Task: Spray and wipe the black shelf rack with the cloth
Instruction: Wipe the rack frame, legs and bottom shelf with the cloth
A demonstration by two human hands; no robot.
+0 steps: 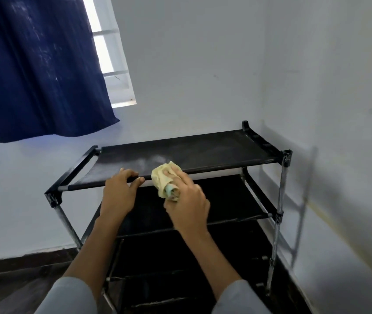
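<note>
Pale blue walls met in a corner where the black shelf rack [203, 146] stood on a dark floor [10, 279], below a window [110, 62] half covered by a navy curtain [37, 64]. Pale dusty streaks marked the top shelf near its front edge. The left hand [119, 191] curled its grip over the rack's front rail, thumb below the bar. Just beside it, the right hand [187, 200] held a bunched yellow cloth [164, 180] in a closed grip, pressing it on the top shelf's front edge.
</note>
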